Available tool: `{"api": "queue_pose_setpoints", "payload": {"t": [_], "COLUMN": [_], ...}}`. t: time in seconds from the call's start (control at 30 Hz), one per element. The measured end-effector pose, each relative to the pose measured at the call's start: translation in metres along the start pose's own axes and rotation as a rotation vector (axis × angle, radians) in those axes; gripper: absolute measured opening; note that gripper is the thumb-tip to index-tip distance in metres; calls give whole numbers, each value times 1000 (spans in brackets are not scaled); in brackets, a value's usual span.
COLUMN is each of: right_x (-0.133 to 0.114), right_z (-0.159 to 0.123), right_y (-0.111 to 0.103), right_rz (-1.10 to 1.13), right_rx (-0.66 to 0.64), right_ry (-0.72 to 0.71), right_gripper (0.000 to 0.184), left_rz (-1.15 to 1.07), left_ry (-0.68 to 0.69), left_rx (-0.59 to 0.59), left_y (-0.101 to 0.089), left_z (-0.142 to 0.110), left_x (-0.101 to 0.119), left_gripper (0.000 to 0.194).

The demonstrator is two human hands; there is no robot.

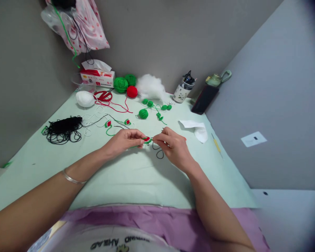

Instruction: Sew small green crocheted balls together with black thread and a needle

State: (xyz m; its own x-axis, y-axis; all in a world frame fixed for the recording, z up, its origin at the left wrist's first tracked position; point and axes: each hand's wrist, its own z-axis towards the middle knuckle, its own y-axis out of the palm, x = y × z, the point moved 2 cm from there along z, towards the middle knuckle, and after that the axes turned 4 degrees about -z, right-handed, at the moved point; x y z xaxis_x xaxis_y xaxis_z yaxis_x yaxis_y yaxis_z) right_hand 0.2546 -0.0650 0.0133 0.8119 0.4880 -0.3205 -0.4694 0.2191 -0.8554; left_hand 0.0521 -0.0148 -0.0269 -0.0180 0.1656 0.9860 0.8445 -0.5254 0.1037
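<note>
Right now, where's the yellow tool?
In the head view, the yellow tool lies on the table, by its right edge. It's to the right of the right hand and the white tissue.

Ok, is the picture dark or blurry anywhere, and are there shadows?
Head view: blackness creeps in at the far right edge; a soft shadow falls on the pale green cloth below the right hand; the little red and green piece looks too soft to count stitches.
</note>
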Motion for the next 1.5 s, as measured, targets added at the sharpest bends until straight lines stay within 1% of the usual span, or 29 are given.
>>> {"api": "queue_pose_setpoints", "payload": {"t": [0.13,0.27,0.4,0.5,0.63,0.8,0.9,0.97,1.0,1.13,1.23,1.33,1.5], "right_x": [5,9,15,18,17,15,15,12,8,-11,-21,-20,-12], "right_z": [2,4,6,6,6,6,5,3,3,1,0,-1,-3], "right_y": [-3,0,2,3,3,9,15,18,19,22,23,25,28], "right_rz": [150,274,340,402,469,525,461,385,350,179,-19,-122,-236], "right_rx": [-31,-53,-24,-2,-29,-37,13,53,69,109,105,51,53], "right_ry": [19,32,100,131,119,171,206,198,179,9,-128,-202,-249], "right_gripper": [14,10,5,11,12,15,10,3,5,11,21,28,19], "left_rz": [-84,-115,-125,-121,-138,-155,-180,-208,-227,-292,-300,-306,-245], "left_ry": [-42,-64,-54,-48,-52,-53,-44,-27,-16,31,47,31,10], "left_rx": [-34,-74,-91,-105,-130,-122,-74,-33,-18,13,83,117,106], "left_y": [1,3,3,3,4,6,8,9,11,16,18,19,19], "left_z": [0,-1,-1,-1,-2,-2,-2,-1,0,-1,-3,-5,-5], "left_x": [1,2,3,4,3,2,-2,-5,-7,-9,-5,-1,0], "left_gripper": [25,24,23,22,21,23,24,25,25,25,25,24,22]}}
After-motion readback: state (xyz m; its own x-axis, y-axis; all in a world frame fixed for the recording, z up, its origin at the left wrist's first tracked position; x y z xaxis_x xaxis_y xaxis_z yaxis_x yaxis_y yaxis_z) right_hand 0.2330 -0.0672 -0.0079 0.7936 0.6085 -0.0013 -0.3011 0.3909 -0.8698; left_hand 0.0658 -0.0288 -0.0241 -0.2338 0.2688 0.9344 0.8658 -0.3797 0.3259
